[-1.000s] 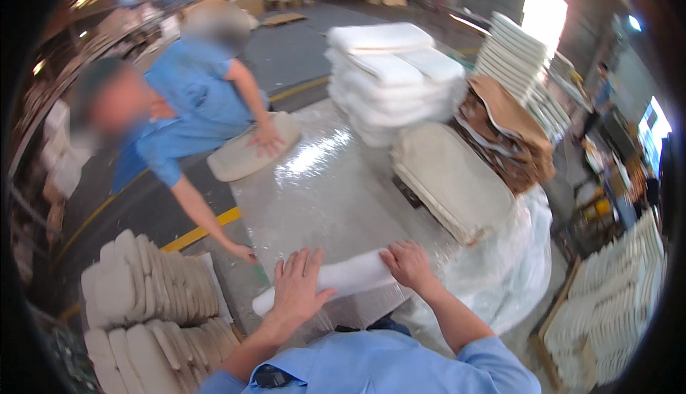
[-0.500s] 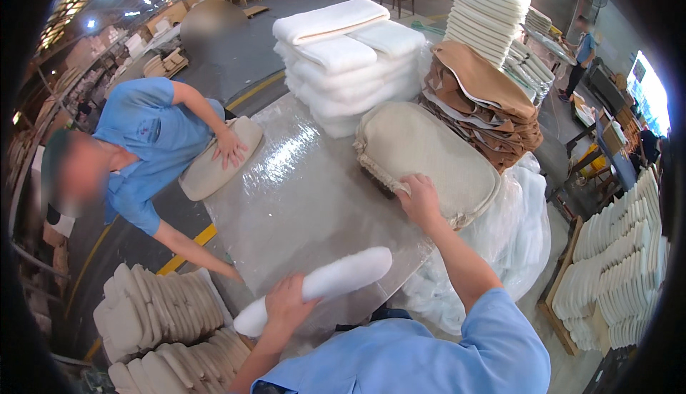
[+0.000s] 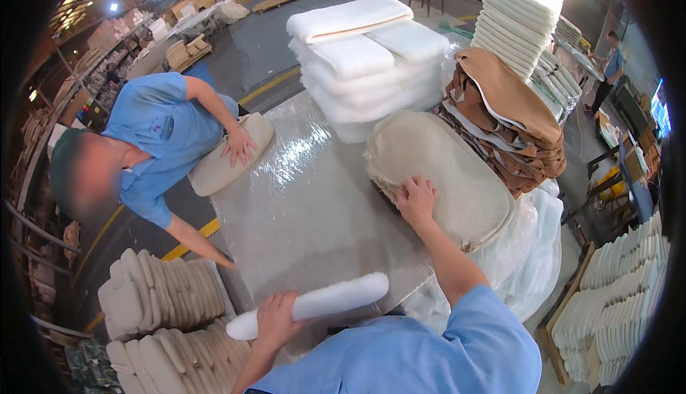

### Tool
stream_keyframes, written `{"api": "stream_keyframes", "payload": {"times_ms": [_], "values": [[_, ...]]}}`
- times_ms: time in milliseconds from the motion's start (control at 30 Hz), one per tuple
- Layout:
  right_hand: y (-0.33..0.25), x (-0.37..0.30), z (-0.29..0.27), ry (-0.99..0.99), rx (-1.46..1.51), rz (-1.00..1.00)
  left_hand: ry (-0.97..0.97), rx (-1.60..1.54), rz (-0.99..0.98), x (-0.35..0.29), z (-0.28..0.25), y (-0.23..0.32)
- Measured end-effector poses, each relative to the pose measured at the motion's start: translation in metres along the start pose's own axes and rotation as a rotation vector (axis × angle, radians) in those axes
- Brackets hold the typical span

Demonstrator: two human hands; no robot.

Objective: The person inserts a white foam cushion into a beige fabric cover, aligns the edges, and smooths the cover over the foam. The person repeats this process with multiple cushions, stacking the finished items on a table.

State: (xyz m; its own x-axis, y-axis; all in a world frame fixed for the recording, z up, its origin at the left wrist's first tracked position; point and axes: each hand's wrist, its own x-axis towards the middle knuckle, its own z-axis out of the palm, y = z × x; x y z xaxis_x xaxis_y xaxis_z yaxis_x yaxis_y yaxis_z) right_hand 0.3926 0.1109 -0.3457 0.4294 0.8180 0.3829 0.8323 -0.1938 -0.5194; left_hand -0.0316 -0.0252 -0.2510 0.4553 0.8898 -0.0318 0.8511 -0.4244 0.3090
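Note:
My left hand is closed round a long white padding piece, held edge-up over the near side of the table. The fingers of my right hand are bent and pinched at the left edge of the top beige fabric cover. That cover lies on a stack of similar ones, whose lower layers are mostly hidden. Across the table a co-worker's hand rests flat on a beige cushion; their other arm reaches down by the table's left corner.
A pile of white padding stands at the table's far side, beside folded brown covers. Stacked beige cushions stand at the lower left. Clear plastic-wrapped material hangs by the right edge. White pads fill a pallet at the right.
My right fingers have curled and drawn together on the cover's edge. The white padding in my left hand has tilted a little flatter. The whole view has shifted slightly.

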Motion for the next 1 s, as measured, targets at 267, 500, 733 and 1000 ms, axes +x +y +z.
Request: {"api": "stream_keyframes", "payload": {"times_ms": [267,500,733,1000], "values": [[0.019,0.032,-0.016,-0.011,0.616,0.426,-0.186,0.015,-0.072,0.003,-0.007,0.003],[0.037,0.085,-0.069,0.05,0.576,0.289,-0.164,0.04,-0.007,0.016,-0.009,-0.005],[-0.009,0.151,-0.165,0.035,0.445,-0.092,-0.046,0.063,0.027,0.016,-0.042,0.027],[-0.077,0.156,-0.205,-0.064,0.567,-0.198,0.055,0.046,0.137,0.021,0.035,0.037]]}}
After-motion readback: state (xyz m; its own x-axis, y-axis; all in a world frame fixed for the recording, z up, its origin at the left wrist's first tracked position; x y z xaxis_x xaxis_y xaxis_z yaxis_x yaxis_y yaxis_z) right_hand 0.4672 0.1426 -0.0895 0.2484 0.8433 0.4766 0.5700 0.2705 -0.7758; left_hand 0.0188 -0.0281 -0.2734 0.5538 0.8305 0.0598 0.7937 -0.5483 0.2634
